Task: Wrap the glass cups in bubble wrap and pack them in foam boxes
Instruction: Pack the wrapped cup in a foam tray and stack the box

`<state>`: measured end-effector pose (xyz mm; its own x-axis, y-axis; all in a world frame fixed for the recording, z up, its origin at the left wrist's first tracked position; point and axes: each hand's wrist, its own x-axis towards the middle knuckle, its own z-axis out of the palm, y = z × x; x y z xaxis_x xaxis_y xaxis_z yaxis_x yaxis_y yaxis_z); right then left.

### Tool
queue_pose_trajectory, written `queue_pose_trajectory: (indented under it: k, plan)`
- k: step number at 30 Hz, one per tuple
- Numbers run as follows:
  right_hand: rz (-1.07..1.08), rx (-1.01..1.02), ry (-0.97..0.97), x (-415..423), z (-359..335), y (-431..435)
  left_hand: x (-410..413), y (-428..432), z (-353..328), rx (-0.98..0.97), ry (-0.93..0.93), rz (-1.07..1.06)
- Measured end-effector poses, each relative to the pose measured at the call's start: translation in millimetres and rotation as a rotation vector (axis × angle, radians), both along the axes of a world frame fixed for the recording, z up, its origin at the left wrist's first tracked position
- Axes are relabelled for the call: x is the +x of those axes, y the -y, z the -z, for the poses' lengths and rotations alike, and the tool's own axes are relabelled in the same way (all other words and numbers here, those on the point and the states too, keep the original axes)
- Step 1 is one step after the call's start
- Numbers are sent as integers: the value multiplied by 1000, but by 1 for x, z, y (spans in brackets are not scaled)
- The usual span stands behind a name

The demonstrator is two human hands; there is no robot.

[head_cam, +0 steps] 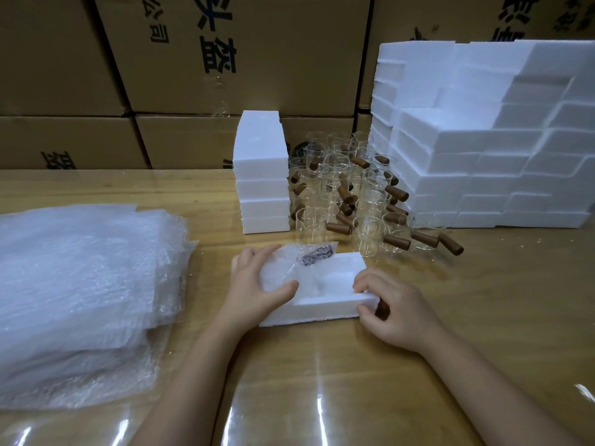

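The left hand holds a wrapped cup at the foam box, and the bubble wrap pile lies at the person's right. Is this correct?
No. The head view shows the bubble wrap pile at the person's left; the left hand does hold the wrapped cup at the foam box.

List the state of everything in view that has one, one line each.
foam box: open, no lid on.
wrapped cup: bubble-wrapped, at the box's left end.
left hand: holds the wrapped cup.
right hand: grips the foam box's right end.
glass cups: unwrapped, upright, clustered.
bubble wrap stack: flat, untouched.
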<state>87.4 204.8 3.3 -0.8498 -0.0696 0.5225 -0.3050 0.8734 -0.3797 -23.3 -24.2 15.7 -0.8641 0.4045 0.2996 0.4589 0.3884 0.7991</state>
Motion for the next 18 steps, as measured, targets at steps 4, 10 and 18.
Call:
queue_pose_trajectory:
  k: [4,10,18]
  plan:
    - [7,1,3,0,0,0,0,-3,2,-65,-70,-24]
    - [14,3,9,0,0,1,0,-5,4,-128,-117,-41]
    - [85,210,-60,-4,1,3,-1,-4,-1,-202,-96,-1]
